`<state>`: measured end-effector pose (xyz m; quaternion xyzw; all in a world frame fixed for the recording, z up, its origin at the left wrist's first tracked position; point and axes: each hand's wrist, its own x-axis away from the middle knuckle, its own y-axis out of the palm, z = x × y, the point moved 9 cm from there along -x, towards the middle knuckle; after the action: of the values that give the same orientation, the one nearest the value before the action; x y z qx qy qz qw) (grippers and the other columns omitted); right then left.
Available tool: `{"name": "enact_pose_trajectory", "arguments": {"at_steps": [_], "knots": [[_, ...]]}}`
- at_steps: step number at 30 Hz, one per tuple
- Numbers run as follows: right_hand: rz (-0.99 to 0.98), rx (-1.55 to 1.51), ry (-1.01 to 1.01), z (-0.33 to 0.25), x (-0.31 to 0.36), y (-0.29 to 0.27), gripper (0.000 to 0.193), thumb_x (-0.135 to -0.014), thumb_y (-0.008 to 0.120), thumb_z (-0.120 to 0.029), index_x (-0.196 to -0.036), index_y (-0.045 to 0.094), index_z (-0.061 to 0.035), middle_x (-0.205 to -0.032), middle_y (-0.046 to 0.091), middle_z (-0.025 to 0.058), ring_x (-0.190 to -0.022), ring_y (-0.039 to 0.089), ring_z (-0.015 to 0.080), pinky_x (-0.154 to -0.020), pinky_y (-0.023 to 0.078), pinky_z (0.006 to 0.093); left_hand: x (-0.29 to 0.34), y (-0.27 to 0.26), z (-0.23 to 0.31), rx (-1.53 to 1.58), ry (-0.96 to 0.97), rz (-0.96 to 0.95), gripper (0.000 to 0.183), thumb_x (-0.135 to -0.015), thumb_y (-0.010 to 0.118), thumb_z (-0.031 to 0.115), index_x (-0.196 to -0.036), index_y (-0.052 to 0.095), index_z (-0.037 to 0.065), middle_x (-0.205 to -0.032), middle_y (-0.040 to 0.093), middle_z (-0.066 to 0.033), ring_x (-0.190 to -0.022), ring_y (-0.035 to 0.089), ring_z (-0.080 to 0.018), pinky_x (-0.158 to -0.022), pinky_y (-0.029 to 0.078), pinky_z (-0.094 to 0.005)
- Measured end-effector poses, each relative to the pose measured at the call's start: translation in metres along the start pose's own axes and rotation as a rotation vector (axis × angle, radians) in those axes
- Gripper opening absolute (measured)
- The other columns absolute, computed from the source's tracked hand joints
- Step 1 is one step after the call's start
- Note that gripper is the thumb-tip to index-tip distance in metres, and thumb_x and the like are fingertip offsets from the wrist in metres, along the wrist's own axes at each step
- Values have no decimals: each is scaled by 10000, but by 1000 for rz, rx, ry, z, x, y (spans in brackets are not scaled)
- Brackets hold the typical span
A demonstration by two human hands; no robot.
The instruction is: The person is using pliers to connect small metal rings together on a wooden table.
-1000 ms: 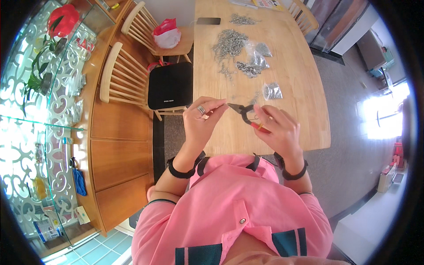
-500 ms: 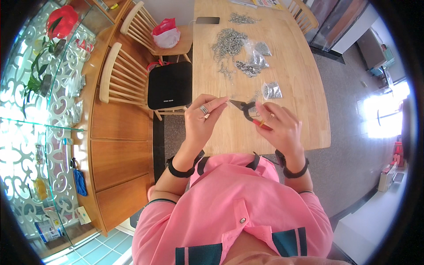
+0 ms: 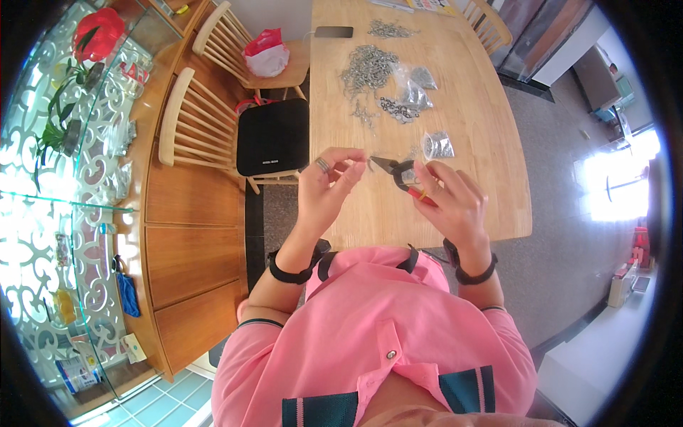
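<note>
Head view: above the table's near end (image 3: 484, 192), our right hand (image 3: 459, 203) grips pliers (image 3: 395, 170), probably light but stiff, best held by the red handle (image 3: 425, 198) (our left hand's hold (image 3: 324, 191) we cannot tell).

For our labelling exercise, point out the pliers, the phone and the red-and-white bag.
Pliers (image 3: 396, 170), head view: dark metal near the pivot.
Phone (image 3: 334, 32), head view: dark screen.
Red-and-white bag (image 3: 268, 61), head view: white part.
</note>
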<state>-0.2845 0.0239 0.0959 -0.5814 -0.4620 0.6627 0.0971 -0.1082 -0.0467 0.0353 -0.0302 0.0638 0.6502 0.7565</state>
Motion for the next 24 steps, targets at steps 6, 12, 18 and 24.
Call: {"name": "enact_pose_trajectory", "arguments": {"at_steps": [6, 12, 18, 24], "knots": [[10, 17, -14, -2, -2, 1, 541, -614, 789, -128, -1142, 677, -171, -923, 609, -25, -590, 540, 125, -511, 447, 258, -8, -1, 9, -154, 146, -11, 58, -861, 663, 25, -910, 692, 11, -917, 630, -32, -712, 567, -63, -574, 420, -186], [6, 31, -8, -4, -4, 4, 534, -623, 782, -125, -1143, 670, -168, -941, 609, -26, -587, 540, 126, -510, 448, 260, 0, 0, 31, -368, 381, 141, 64, -818, 702, 13, -881, 693, 21, -860, 624, -35, -640, 532, -72, -541, 398, -194], [17, 35, 18, -6, -2, 5, 542, -620, 782, -124, -1148, 666, -168, -948, 613, -26, -590, 548, 132, -515, 456, 265, 4, -2, 34, -375, 441, 198, 63, -807, 710, 5, -863, 689, 25, -850, 623, -40, -616, 523, -79, -530, 397, -198], [36, -18, 59, 1, 0, 4, 525, -621, 780, -116, -1132, 674, -171, -944, 620, -17, -610, 567, 149, -536, 472, 270, -6, -1, 15, -252, 344, 97, 95, -866, 654, 32, -956, 674, 8, -857, 624, -30, -677, 533, -75, -553, 405, -194]]}}
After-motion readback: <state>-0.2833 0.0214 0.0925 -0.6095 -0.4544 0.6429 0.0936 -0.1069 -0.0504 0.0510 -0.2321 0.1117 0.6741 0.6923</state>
